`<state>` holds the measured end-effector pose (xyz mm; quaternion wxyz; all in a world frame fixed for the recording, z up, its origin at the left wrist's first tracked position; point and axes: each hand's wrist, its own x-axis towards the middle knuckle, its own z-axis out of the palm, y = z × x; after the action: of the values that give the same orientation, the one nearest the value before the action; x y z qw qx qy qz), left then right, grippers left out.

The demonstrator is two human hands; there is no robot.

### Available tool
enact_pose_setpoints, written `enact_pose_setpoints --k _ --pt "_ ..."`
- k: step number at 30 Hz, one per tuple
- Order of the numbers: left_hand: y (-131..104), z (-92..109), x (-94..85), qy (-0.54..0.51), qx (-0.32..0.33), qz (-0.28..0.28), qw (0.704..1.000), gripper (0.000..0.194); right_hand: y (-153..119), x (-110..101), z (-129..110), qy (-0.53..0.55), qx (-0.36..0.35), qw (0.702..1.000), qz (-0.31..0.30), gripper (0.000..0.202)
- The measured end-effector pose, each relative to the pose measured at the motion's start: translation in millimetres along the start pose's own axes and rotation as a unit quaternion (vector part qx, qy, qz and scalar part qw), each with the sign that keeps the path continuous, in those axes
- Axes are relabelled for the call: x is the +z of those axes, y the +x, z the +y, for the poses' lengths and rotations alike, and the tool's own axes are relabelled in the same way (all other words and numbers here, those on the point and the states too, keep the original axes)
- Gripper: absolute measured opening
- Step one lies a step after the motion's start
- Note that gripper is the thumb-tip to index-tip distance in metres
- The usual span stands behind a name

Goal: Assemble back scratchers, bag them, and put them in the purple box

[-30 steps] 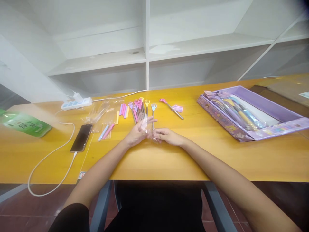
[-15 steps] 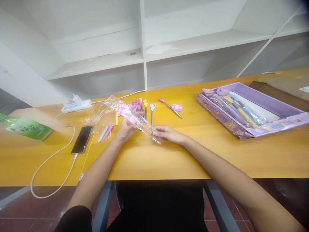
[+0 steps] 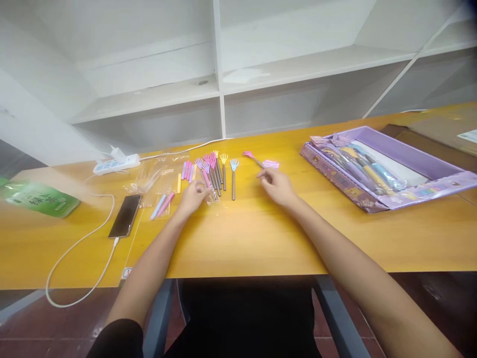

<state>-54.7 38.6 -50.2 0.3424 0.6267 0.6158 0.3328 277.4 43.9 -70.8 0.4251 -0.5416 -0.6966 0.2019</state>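
My left hand (image 3: 193,198) is closed at the edge of a clear plastic bag (image 3: 213,195) lying flat on the table, beside a cluster of claw-headed back scratchers (image 3: 216,174) with metal handles. A blue back scratcher (image 3: 233,179) lies just right of them. My right hand (image 3: 278,186) has its fingers closed on the handle of a pink back scratcher (image 3: 249,154); most of that handle is hidden beneath the hand. A pink-and-white card (image 3: 271,163) lies just behind my fingers. Pastel sticks (image 3: 188,171) stand in a row left of the cluster.
A purple display box (image 3: 346,186) with packed items stands at the right, near a cardboard box (image 3: 439,129). Leftward are a charging phone (image 3: 125,216), a power strip (image 3: 117,164), a green bottle (image 3: 40,198), crumpled clear wrappers (image 3: 149,179), and blue and pink sticks (image 3: 162,205).
The clear bag, held up between both hands before, is lowered to the table by my left hand. My right hand has let go of it and moved right to the pink back scratcher.
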Motion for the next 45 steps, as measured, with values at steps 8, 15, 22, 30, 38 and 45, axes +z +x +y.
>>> enact_pose_setpoints --k 8,15,22,30,38,45 --pt "-6.3 5.9 -21.0 0.283 0.054 0.133 0.948 0.036 5.5 -16.3 26.3 -0.230 0.112 0.966 0.038 0.038" --pt "7.7 -1.5 -39.9 0.304 0.153 0.155 0.928 0.033 10.4 -13.0 35.5 -0.263 0.086 0.961 -0.014 0.022" --pt "2.1 5.0 -8.7 0.304 0.273 -0.016 0.913 0.052 10.0 -7.5 30.5 -0.193 0.087 0.977 0.004 0.006" --pt "6.5 -1.5 -4.9 0.391 0.144 0.061 0.907 0.043 8.8 -3.0 14.2 -0.058 0.107 0.991 0.061 0.013" --pt "7.8 10.2 12.2 0.413 0.098 0.088 0.901 0.041 5.8 4.7 6.8 -0.047 0.084 0.994 0.043 0.017" --pt "8.0 5.5 12.8 0.418 0.093 0.117 0.896 0.022 1.6 5.7 -1.7 -0.041 0.083 0.995 0.026 0.019"
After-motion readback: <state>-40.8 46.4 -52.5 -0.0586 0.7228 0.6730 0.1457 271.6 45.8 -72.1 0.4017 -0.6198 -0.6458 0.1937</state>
